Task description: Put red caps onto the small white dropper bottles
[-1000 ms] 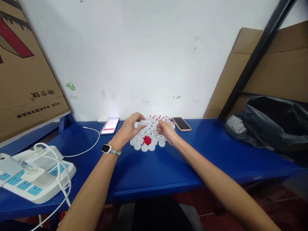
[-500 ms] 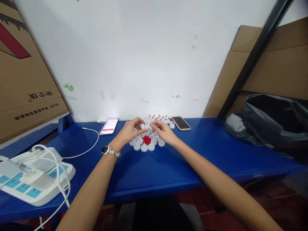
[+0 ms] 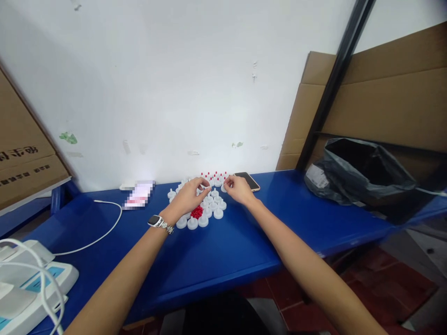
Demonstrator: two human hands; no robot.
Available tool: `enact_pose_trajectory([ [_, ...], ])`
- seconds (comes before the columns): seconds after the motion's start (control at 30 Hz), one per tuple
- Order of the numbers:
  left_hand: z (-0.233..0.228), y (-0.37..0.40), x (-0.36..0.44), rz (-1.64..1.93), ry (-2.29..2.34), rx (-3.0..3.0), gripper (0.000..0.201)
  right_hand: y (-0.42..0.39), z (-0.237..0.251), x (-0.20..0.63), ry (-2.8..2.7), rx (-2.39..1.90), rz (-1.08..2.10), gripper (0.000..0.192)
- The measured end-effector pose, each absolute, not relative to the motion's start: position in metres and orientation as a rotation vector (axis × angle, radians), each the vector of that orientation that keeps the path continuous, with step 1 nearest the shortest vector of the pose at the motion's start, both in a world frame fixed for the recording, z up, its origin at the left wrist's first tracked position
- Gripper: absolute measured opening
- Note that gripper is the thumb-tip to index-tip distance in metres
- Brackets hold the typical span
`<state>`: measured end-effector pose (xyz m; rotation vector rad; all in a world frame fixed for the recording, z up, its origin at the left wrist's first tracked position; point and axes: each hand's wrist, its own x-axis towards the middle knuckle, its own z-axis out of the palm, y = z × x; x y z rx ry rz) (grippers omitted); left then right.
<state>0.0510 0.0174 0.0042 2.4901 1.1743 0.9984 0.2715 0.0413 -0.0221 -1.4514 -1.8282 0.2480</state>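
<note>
At twelve o'clock on the blue bench [image 3: 226, 251], the left hand [image 3: 188, 197] pinches a small white cap [image 3: 207, 188] in its grip; the right hand [image 3: 237, 190], its grip narrow, hovers over white, red-tipped caps [image 3: 213, 204].

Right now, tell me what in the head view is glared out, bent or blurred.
Head view: the phone left of the left hand is a blurred patch with a bright glow on the wall behind it; the black post and table edges lean and bow from wide-angle distortion; the small white caps by the right hand are too tiny for detail.
</note>
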Motion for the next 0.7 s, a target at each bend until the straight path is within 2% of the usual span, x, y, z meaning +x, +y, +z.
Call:
enact_pose_trajectory([
  [0.2,-0.001,0.027,0.069,0.951,1.176,2.529,0.027,0.051,-0.031,0.273,-1.959,-1.444,0.415,0.012],
  [0.43,0.001,0.028,0.092,0.909,1.134,2.549,0.026,0.065,-0.034,0.298,-1.771,-1.699,0.157,0.039],
  [0.57,0.0,0.033,0.103,0.898,1.104,2.571,0.025,0.07,-0.04,0.297,-1.803,-1.722,0.19,0.025],
  [0.7,-0.004,0.038,0.107,0.938,1.122,2.556,0.022,0.07,-0.038,0.29,-1.72,-1.554,0.286,0.011],
])
